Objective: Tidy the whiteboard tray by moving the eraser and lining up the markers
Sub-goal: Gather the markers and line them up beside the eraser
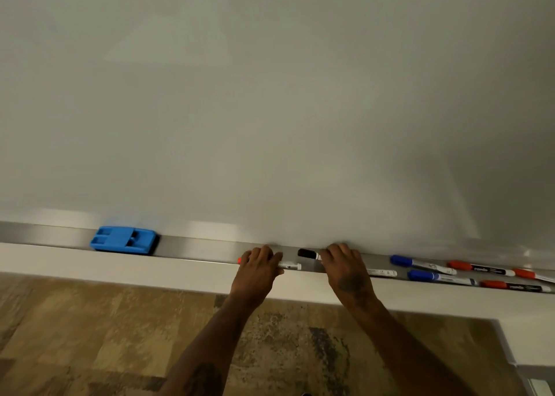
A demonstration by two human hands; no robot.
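Head view looks down past my forearms to a mottled brown floor (90, 329) nearest me, then a white ledge (120, 265), then the metal tray (198, 250) under the whiteboard (270, 95).

Taking the tray as landmark: my left hand (258, 271) rests over its front lip, fingers curled down onto a red-capped marker (288, 265) whose white barrel sticks out toward the middle. My right hand (345, 268) lies just beside it, fingers bent over a black-capped marker (307, 253) at the tray's back edge; a white barrel (383, 272) shows past my wrist, and I cannot tell whether it belongs to that same marker.

Further right along the tray lie two blue-capped markers (420, 264), one behind the other, then three red-capped ones (480, 268) running out of frame, some touching end to end and slightly askew. They crowd that end.

Left of my hands the tray is bare metal up to the blue eraser (124, 240), which sits well apart, flat against the board, with more bare tray beyond it.

Visible count: one eraser, at least seven markers.
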